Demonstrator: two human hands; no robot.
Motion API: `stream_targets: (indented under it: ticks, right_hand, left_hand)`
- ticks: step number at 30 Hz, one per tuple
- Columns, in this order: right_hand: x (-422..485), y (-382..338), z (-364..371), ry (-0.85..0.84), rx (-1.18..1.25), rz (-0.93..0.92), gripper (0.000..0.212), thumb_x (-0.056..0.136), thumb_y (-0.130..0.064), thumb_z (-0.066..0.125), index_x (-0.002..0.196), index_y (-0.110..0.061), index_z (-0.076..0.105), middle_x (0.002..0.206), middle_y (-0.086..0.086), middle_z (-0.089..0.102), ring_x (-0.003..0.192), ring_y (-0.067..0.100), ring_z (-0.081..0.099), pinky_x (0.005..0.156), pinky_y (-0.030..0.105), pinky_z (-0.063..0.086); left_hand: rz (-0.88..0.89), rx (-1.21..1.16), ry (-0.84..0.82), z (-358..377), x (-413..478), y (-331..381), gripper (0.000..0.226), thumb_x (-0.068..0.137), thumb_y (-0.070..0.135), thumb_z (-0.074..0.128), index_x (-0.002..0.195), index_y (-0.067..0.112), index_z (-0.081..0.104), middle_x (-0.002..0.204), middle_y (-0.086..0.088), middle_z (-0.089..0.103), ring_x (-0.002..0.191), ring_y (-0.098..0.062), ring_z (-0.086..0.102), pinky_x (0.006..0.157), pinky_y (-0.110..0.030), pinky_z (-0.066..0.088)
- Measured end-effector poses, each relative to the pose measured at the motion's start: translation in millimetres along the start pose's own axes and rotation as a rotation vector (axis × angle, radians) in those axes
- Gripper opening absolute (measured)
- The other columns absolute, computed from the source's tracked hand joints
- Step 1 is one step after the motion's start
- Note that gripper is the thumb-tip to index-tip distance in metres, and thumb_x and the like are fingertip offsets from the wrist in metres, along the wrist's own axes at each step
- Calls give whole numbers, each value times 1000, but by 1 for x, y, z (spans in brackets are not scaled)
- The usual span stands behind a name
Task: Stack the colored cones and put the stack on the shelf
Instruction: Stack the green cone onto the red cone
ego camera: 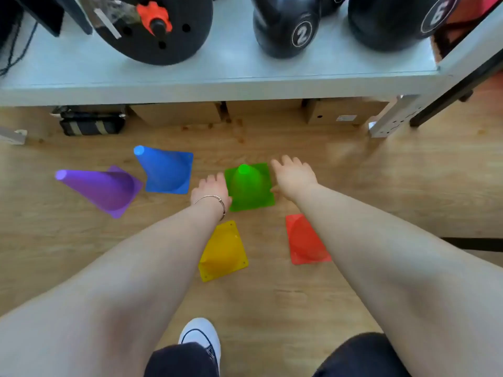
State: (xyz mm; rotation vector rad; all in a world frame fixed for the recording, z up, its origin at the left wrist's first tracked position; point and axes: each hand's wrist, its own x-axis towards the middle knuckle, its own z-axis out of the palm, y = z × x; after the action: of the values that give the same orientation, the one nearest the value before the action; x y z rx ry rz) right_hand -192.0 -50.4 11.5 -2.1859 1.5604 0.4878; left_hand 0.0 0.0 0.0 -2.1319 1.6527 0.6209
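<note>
Five cones stand separately mid-frame: purple cone [102, 191] far left, blue cone [166, 170] beside it, green cone [249, 187] centre, yellow cone [223, 253] and red cone [304, 240] below; the grey shelf [217, 77] spans the top.

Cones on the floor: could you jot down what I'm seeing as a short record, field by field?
cones: five, all separate, none stacked
green cone: upright, between both hands
left hand: open, at the green cone's left edge
right hand: open, at its right edge
blue cone: upright, left of green
purple cone: furthest left
yellow cone: near, partly under left arm
red cone: near, partly under right arm
shelf: behind the cones, holds black weights
</note>
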Motion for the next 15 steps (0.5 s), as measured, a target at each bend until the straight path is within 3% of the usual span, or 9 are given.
stream_targets:
  ticks: [7, 12, 15]
  right_hand:
    - [20, -15, 14, -179, 67, -51, 74, 96, -51, 68, 152, -10, 42, 146, 18, 56, 135, 39, 54, 109, 48, 49]
    - [21, -15, 13, -227, 153, -35, 76, 100, -44, 66, 157, -5, 33, 140, 23, 60, 130, 40, 59, 103, 46, 51]
    - [21, -10, 13, -216, 205, -51, 74, 100, -44, 66, 155, -5, 36, 138, 24, 63, 128, 42, 60, 102, 46, 51]
  left_hand:
    - [28, -157, -196, 4, 21, 2, 71, 92, 44, 56, 151, 19, 27, 143, -14, 50, 128, -37, 50, 102, -44, 45]
    - [19, -320, -197, 13, 15, 5, 74, 94, 45, 52, 155, 25, 15, 147, -14, 48, 131, -36, 49, 104, -39, 42]
    - [10, -425, -177, 15, 9, 7, 71, 96, 44, 49, 155, 27, 14, 145, -14, 50, 129, -36, 50, 103, -39, 43]
